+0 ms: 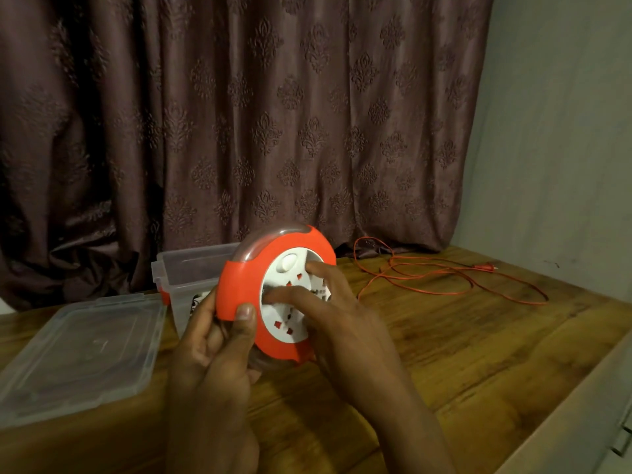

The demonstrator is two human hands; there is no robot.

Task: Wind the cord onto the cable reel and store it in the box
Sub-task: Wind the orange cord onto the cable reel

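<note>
Right now your left hand (219, 333) grips the orange rim of the cable reel (278, 292), thumb on its front, while your right hand (328, 309) lies on the white socket face with its fingers spread and pressing, holding the reel upright above the desk (444, 354) near its middle. Almost all of the cord (441, 278) lies loose in overlapping loops toward the desk's far right corner, its plug (484, 267) nearest the wall. Those crossed loops could snag or knot as you wind, and a sudden pull might whip the plug across the wood or off the edge. If your left grip slackens, the casing could turn with the hub and nothing will reel in. Behind the reel, the box (191, 268) stands open, its lid (82, 354) flat near the left edge.
</note>
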